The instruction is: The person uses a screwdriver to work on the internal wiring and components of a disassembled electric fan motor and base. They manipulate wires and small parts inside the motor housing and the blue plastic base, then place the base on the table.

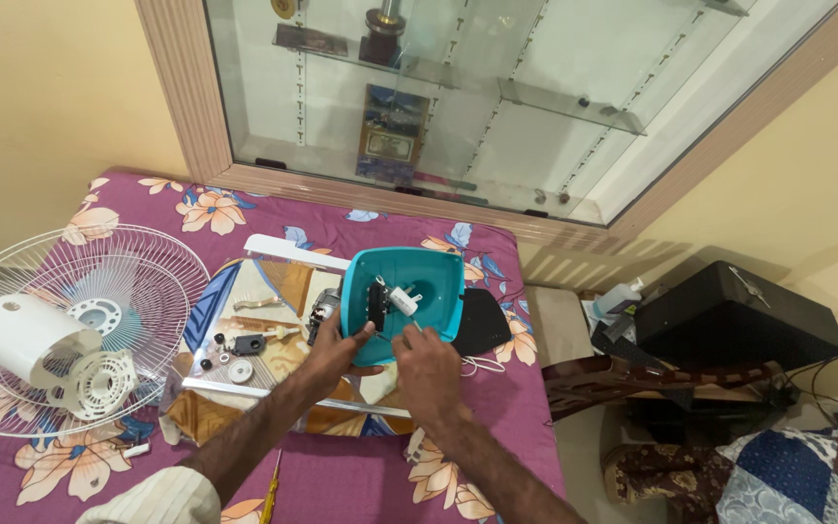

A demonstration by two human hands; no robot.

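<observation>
Both hands are brought together at a teal plastic housing [434, 277], an open, tray-like shell tipped up on the counter [497, 427], which is covered by a purple floral cloth. The left hand [334, 351] is closed on the housing's lower left rim, with the thumb hooked over the edge. The right hand [426, 369] is pinched at the housing's lower edge around something thin and pale; what is gripped cannot be made out.

Inside the housing a black switch block [377, 303] and a small white component [402, 300] are seen, mounted close together near the middle. Just left of the housing, and partly hidden by it, a grey motor [323, 309] is set on a patterned board [264, 374]. Farther left on that board small black and white parts [235, 351] are scattered. Well to the left of the housing a white wire fan guard [138, 281] is laid flat, with a white motor cover [26, 338] resting on it. Below the housing, beside the left forearm, a yellow-handled screwdriver [271, 495] is lying.
</observation>
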